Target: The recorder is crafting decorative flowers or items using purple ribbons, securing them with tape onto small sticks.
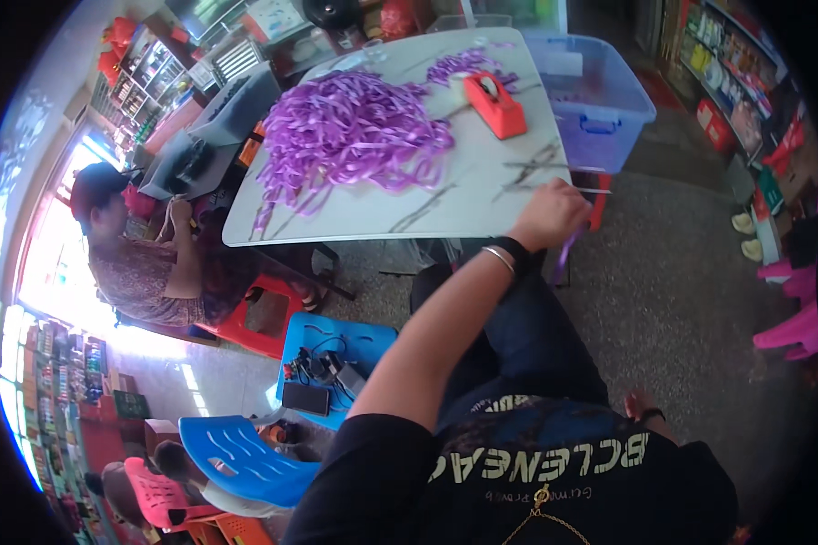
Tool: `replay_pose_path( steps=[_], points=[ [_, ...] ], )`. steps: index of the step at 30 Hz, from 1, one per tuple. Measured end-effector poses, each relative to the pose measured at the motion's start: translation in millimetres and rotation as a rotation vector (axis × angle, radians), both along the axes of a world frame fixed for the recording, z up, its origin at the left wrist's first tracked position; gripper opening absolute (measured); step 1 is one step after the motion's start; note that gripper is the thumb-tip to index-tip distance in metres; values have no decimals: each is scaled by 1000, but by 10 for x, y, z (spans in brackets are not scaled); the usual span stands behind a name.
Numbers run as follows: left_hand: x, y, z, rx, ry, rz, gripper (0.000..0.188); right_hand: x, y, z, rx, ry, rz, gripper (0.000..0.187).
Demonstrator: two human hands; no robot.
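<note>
My left hand [554, 214], with a dark band and a pale bracelet at its wrist, is closed at the table's right edge. A strip of purple ribbon [567, 254] hangs from its fingers below the tabletop. Thin pale straight pieces [598, 191] stick out to the right of that hand; their kind is unclear. My right hand [641, 403] is low beside my hip, small and partly hidden, its fingers hard to make out. A big tangled heap of purple ribbons [354, 136] lies on the white marbled table [468, 204]. Right of it stands a red tape dispenser [495, 104].
A smaller ribbon pile [459, 65] lies at the table's far side. A clear blue-tinted bin [600, 100] stands past the right edge. At the left sits another person [141, 245] with raised hands. A blue stool [336, 359] holds cables and a dark device; a blue chair [245, 459] stands near it.
</note>
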State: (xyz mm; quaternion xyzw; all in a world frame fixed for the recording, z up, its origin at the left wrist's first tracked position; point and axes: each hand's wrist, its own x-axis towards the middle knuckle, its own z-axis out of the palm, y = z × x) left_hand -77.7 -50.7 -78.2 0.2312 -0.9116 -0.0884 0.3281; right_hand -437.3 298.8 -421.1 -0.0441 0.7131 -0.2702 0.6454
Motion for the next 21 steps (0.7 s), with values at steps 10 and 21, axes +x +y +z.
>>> replay_pose_path(
  steps=[10, 21],
  points=[
    [-41, 17, 9, 225, 126, 21, 26, 189, -546, 1038, -32, 225, -152, 7],
    [-131, -2, -139, 194, 181, 49, 25, 1029, -915, 1734, -87, 314, 328, 5]
  ],
)
